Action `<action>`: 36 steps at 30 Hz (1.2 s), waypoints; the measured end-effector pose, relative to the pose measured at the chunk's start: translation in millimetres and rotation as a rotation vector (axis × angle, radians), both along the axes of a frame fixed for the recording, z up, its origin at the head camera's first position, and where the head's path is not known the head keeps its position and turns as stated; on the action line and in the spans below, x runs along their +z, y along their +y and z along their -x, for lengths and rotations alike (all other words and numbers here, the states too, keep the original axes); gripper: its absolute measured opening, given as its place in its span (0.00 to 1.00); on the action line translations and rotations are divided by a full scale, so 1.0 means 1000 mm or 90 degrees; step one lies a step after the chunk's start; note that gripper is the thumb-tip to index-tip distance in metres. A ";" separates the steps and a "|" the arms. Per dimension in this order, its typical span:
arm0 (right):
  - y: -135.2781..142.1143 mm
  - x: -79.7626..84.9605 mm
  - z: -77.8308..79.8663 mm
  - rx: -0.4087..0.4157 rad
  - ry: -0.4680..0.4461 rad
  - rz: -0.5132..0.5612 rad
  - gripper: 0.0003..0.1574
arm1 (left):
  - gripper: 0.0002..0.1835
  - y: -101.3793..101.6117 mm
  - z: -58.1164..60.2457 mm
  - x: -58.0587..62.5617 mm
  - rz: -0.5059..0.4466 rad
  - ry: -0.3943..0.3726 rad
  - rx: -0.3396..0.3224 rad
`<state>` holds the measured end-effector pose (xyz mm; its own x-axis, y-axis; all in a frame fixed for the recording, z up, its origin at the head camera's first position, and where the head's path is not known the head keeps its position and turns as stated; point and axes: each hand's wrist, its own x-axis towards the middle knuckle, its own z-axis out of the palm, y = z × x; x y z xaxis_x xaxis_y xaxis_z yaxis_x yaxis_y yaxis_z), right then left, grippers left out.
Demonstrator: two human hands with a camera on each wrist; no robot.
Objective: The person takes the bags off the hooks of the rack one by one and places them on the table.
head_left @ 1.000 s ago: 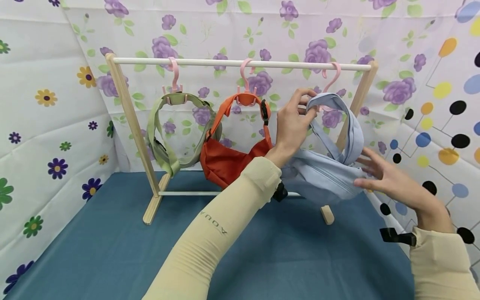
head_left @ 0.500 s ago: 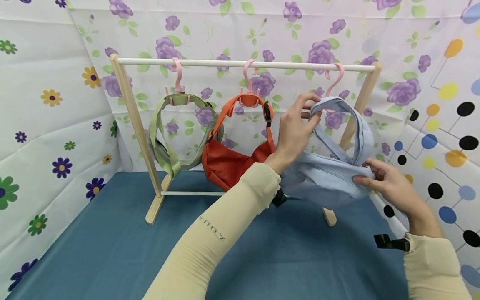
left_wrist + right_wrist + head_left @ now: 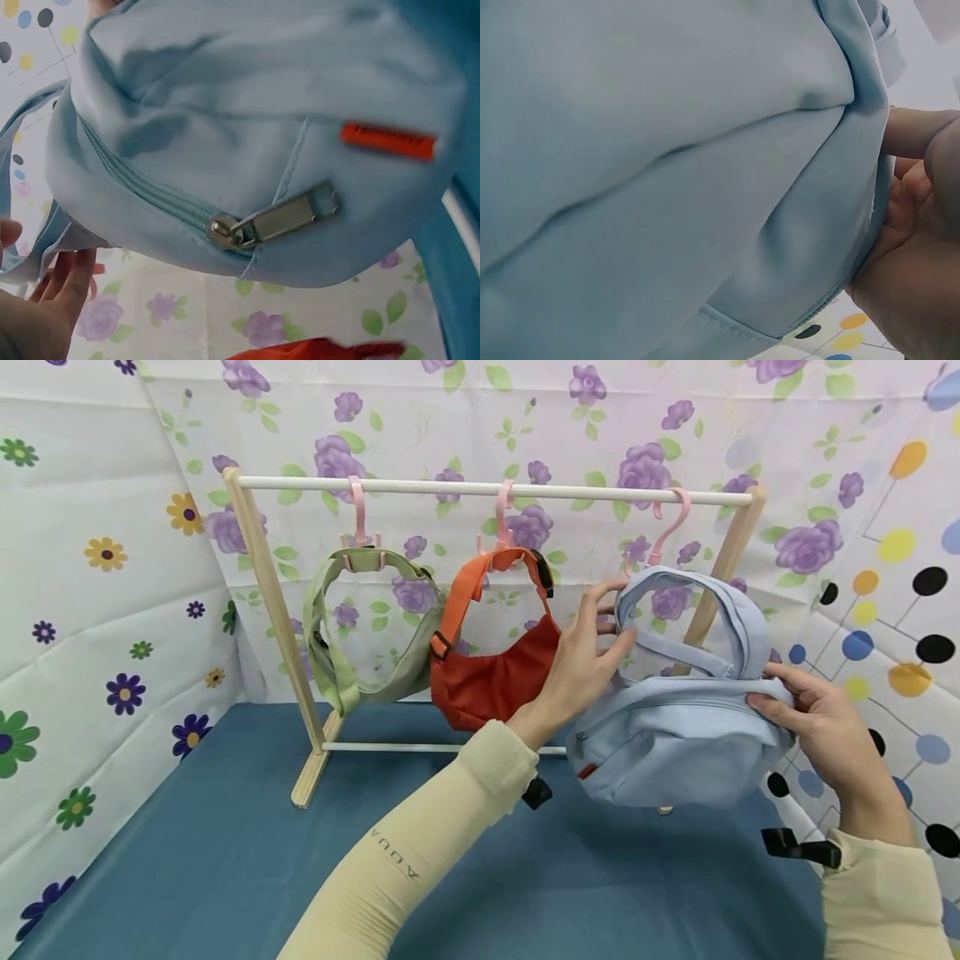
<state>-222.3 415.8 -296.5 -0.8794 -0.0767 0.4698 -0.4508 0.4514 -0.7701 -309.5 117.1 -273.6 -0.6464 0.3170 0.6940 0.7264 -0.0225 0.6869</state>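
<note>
A light blue waist bag (image 3: pixel 690 743) with a looped strap (image 3: pixel 738 618) is held up in front of the rack's right end. My left hand (image 3: pixel 573 664) pinches the strap's left side between thumb and fingers. At the bag's right end, my right hand (image 3: pixel 828 722) grips the fabric, thumb in front. A zipper pull (image 3: pixel 281 221) and a red tag (image 3: pixel 388 140) show close up in the left wrist view. Behind the strap, a pink hanger (image 3: pixel 670 527) hooks over the bar, its lower part mostly hidden. In the right wrist view, the bag's fabric (image 3: pixel 667 187) fills most of the picture.
The rack has a white bar (image 3: pixel 450 487) and wooden legs (image 3: pixel 273 602). An orange bag (image 3: pixel 495 681) hangs mid-bar, close to my left wrist; a green bag (image 3: pixel 330 635) hangs at left. Blue cloth (image 3: pixel 585 877) covers the surface below, with patterned cloth walls around.
The blue bag has moved down and right, its zipped front now facing me. My right hand has closed on its end. The orange bag and its hanger have turned and shifted right.
</note>
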 end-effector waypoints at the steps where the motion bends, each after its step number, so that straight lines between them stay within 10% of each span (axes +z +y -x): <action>1: 0.000 0.000 0.000 0.005 0.003 0.013 0.30 | 0.32 -0.002 -0.002 -0.002 0.000 -0.007 -0.014; 11: -0.005 0.003 -0.001 0.010 0.005 0.051 0.32 | 0.46 -0.023 -0.013 -0.036 0.033 -0.049 -0.092; 27: 0.001 -0.010 -0.012 -0.049 0.006 -0.056 0.35 | 0.45 -0.023 -0.038 -0.071 0.192 0.035 0.003; 36: 0.004 -0.018 -0.021 -0.037 0.013 -0.091 0.33 | 0.43 -0.020 -0.048 -0.086 0.188 -0.037 -0.029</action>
